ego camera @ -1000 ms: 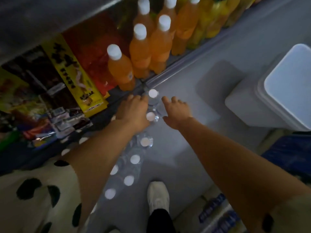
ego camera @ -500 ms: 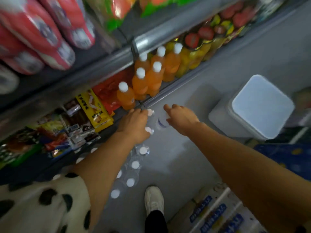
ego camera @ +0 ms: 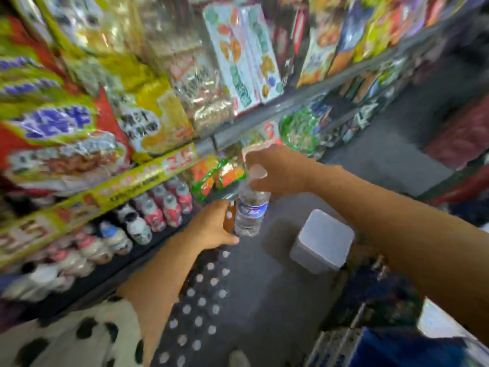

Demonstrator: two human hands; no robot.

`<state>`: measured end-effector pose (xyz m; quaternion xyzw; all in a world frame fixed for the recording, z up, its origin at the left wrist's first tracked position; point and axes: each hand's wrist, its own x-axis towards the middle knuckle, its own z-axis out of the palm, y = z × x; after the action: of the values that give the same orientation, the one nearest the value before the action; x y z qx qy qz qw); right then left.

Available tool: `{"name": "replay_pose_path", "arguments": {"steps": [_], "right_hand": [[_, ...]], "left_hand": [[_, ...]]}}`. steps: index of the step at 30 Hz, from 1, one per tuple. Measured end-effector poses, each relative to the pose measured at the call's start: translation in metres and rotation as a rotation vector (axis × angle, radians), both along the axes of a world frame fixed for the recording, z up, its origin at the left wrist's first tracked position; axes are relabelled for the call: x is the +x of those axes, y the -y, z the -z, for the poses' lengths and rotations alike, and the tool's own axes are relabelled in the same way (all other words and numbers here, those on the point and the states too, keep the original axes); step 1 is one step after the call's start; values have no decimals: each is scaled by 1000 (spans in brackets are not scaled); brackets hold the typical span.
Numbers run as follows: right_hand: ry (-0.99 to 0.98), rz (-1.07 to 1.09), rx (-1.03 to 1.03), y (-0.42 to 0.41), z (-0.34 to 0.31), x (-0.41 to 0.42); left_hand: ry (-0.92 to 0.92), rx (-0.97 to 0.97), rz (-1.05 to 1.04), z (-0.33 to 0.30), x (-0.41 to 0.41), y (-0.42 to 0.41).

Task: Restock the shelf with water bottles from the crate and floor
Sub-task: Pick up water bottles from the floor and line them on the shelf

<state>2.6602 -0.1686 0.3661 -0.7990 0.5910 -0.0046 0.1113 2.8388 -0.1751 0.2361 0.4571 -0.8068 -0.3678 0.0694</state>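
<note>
Bottle in hand: right hand (ego camera: 277, 170) grips a water bottle (ego camera: 251, 205) by its cap end, raised beside the shelf (ego camera: 148, 178).
Left hand (ego camera: 211, 229): curled round something brown — identity unclear.
Remaining: rows of bottles on floor (ego camera: 201, 305) below the shelf — restocking seemingly early.
Room: grey floor, white bin (ego camera: 322, 242) right of shelf.
</note>
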Motion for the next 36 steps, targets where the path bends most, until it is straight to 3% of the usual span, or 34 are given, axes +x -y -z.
{"name": "replay_pose_path", "arguments": {"steps": [5, 11, 19, 28, 36], "right_hand": [[39, -25, -59, -30, -145, 43], [71, -61, -173, -61, -269, 89], [164, -138, -380, -65, -398, 136], [15, -222, -754, 9, -498, 164], [36, -368, -855, 96, -531, 192]], "left_hand": [[-144, -48, 46, -109, 28, -24], [-234, -112, -7, -225, 74, -41], [-229, -446, -127, -364, 116, -39], [-47, -633, -362, -482, 143, 1], [-134, -595, -527, -515, 163, 74]]}}
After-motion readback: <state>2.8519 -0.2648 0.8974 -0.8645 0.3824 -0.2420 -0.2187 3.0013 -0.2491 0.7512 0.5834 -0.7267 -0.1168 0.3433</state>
